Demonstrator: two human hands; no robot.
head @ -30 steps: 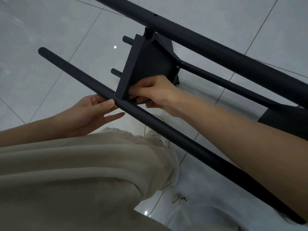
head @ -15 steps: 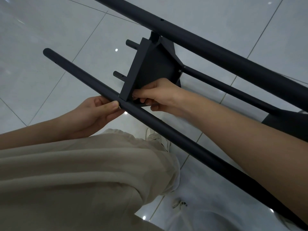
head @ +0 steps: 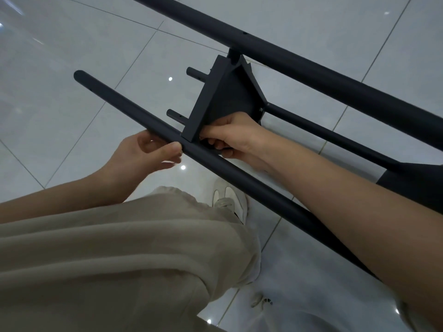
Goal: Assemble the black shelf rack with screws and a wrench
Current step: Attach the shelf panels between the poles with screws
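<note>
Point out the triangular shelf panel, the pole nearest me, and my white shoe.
triangular shelf panel (head: pixel 230 97): head view, middle of its flat face.
nearest pole (head: pixel 124 106): head view, bare stretch near its rounded end.
white shoe (head: pixel 230 195): head view, toe end.

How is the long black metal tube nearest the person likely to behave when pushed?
Probably stiff: the long black metal tube runs straight. Being round, it would likely roll on the glossy tiled floor. Its smooth finish may slip.
</note>
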